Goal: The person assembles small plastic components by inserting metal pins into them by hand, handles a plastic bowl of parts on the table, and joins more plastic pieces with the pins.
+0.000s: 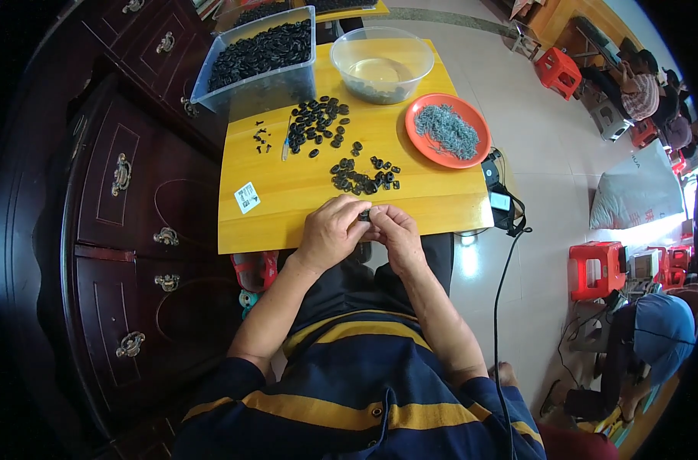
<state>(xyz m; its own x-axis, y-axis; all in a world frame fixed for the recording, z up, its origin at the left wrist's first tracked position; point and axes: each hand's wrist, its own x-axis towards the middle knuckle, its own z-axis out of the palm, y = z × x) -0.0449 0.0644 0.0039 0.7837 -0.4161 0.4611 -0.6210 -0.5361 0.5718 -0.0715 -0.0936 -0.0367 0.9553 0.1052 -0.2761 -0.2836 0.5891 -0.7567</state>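
Note:
My left hand (334, 232) and my right hand (397, 235) meet over the near edge of the yellow table (288, 218). Between their fingertips is a small black part (364, 216), partly covered by the fingers; both hands pinch it. Just beyond lies a cluster of small black pieces (362, 180). Farther off, black oval parts (316, 123) are spread out in a loose pile. A thin tool with a blue and white end (286, 144) rests to their left, beside a few tiny black bits (262, 138).
A red plate (478, 152) of small grey metal pieces sits at right, behind it a clear bowl (383, 57). A translucent bin (265, 96) of black parts stands far left. Dark wooden drawers (126, 207) flank the table; a cable (498, 295) hangs at right. Other people sit farther right.

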